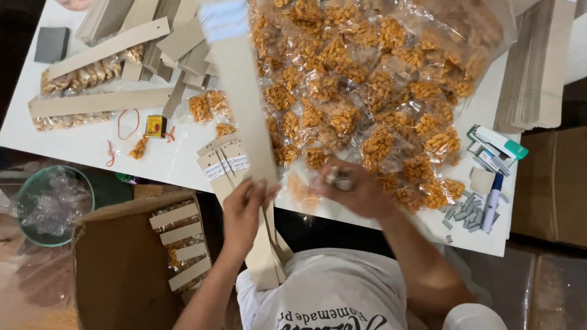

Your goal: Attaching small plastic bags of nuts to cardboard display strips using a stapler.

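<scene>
head view: left hand (243, 211) nearest cam, fingers closed on long cardboard strip (244, 104); strip's long axis runs up away from body over tabletop (92, 143). right hand (358, 189) just beside, fingers wrapped round small stapler (338, 178), blurred. snack packets (367, 79) piled beyond r hand, strip lies left of it. cardboard box (122, 263) lower left.

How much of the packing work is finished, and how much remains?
Done: cardboard strips carrying snack packets lie in the brown box and at the table's far left. In hand: the left hand holds a long cardboard strip; the right hand grips a small metal tool, blurred. Left: a big heap of loose packets and unused strips.
</scene>
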